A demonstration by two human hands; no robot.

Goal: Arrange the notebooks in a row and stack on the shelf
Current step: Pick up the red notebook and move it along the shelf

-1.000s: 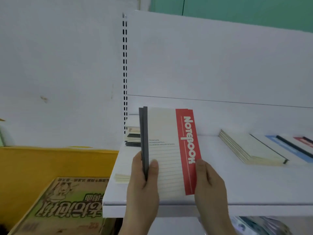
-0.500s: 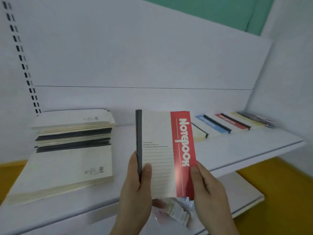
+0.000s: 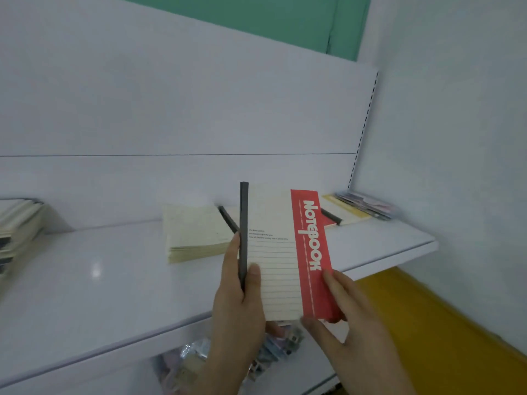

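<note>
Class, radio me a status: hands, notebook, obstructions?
Both hands, left and right, grip red notebook upright above shelf. Cream stack lies behind. Path unobstructed.

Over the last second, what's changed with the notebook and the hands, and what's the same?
The view swung right along the shelf: the left stacks slid to the frame edge, and the row of notebooks at the right end came into sight. The red-banded notebook tilted slightly. Unchanged: left hand grips its dark spine, right hand holds its red edge, above the shelf.

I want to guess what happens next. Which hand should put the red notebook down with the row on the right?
Probably the left hand: it grips the red notebook by its spine, while the right hand only steadies a corner.
</note>
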